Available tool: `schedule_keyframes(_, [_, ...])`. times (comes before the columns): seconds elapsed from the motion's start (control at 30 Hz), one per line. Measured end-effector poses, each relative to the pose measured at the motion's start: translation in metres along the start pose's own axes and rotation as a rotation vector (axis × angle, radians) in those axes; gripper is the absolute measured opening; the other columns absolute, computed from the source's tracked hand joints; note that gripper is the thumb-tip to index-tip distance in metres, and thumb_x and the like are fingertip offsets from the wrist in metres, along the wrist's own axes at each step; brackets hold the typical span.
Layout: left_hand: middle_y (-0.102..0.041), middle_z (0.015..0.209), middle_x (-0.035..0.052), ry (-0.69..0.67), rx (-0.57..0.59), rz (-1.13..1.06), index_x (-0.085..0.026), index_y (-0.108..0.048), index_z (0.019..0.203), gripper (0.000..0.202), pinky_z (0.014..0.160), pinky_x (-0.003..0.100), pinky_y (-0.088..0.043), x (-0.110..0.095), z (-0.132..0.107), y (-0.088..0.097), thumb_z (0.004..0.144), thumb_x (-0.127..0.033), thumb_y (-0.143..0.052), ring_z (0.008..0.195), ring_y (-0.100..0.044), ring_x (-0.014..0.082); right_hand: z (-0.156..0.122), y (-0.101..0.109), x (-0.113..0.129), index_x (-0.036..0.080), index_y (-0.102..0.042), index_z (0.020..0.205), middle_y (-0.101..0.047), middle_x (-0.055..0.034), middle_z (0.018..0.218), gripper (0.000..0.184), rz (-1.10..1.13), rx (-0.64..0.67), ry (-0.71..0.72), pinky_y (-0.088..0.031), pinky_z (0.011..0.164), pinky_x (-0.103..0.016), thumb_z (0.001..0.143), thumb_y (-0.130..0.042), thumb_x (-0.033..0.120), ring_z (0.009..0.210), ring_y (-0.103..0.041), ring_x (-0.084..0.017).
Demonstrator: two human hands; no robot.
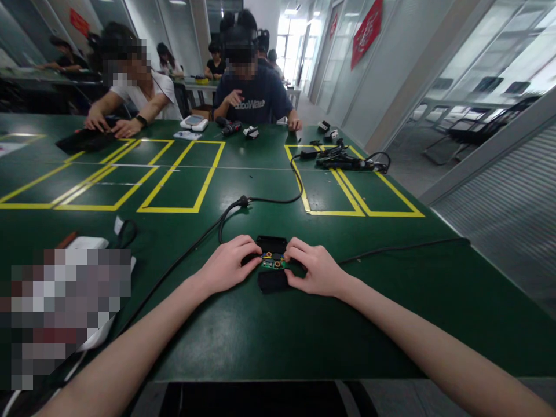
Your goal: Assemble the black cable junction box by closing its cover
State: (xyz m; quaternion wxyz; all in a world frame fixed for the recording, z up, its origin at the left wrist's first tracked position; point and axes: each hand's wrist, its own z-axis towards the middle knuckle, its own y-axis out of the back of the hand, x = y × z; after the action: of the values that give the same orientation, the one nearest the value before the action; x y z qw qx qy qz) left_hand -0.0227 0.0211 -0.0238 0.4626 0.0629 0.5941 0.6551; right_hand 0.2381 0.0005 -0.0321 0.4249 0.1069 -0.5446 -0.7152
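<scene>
A small black power adapter lies opened on the green table, with a green circuit board showing between its two shell halves; the lower black half lies nearer me. My left hand grips the left side of it, fingers curled. On the right side my right hand holds it the same way. Two black cables run off it: one goes up and left to a plug, and the other leads right.
Yellow tape rectangles mark the table beyond. A pile of black adapters and cables lies at the far right. Two people sit across the table, with a white device and a screwdriver before them. Objects at my near left are blurred.
</scene>
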Motion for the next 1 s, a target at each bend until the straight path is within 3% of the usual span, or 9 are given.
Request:
schedule_keyframes(0.2, [-0.066,0.113,0.0078,0.070,-0.005,0.047,-0.019,-0.058,0.130,0.029,0.090,0.037,-0.058,0.000,0.001,-0.004,0.102,-0.026,-0.054,0.101,-0.067,0.0226,0.005,-0.009,0.003,0.022,-0.053,0.096,-0.062,-0.0062,0.102,0.015,-0.052,-0.060,-0.088,-0.042,0.060,-0.025,0.082,-0.058,0.019,0.073,-0.060,-0.016])
schedule_keyframes(0.47, [-0.067,0.114,0.0087,0.019,0.048,0.084,-0.019,-0.065,0.127,0.029,0.090,0.035,-0.058,0.001,-0.001,-0.002,0.105,-0.025,-0.048,0.101,-0.068,0.0220,0.007,-0.008,0.000,0.020,-0.057,0.111,-0.064,-0.0105,0.119,0.029,-0.053,-0.020,-0.118,-0.049,0.065,-0.028,0.083,-0.059,0.022,0.079,-0.065,-0.019])
schedule_keyframes(0.63, [-0.069,0.110,0.0073,0.004,0.024,0.079,-0.022,-0.061,0.135,0.034,0.089,0.034,-0.058,0.002,-0.001,0.000,0.104,-0.023,-0.047,0.100,-0.068,0.0215,0.007,-0.008,-0.002,0.021,-0.059,0.117,-0.063,-0.0115,0.124,0.032,-0.030,-0.024,-0.119,-0.053,0.071,-0.029,0.086,-0.060,0.023,0.088,-0.068,-0.020])
schedule_keyframes(0.8, [-0.071,0.106,0.0055,0.105,0.025,0.058,-0.021,-0.064,0.124,0.026,0.080,0.031,-0.056,0.002,0.002,0.004,0.101,-0.029,-0.054,0.088,-0.069,0.0200,0.008,-0.003,-0.004,0.022,-0.059,0.119,-0.066,-0.0094,0.119,0.026,0.032,-0.056,-0.139,-0.054,0.069,-0.028,0.095,-0.061,0.031,0.085,-0.068,-0.018])
schedule_keyframes(1.0, [-0.070,0.078,-0.0005,0.232,0.080,0.126,-0.022,-0.063,0.112,0.024,0.062,0.028,-0.046,-0.005,0.005,0.014,0.096,-0.040,-0.058,0.067,-0.066,0.0193,0.005,-0.001,-0.008,0.021,-0.063,0.117,-0.069,-0.0090,0.108,0.023,0.027,-0.083,-0.130,-0.055,0.073,-0.032,0.095,-0.061,0.029,0.088,-0.070,-0.022])
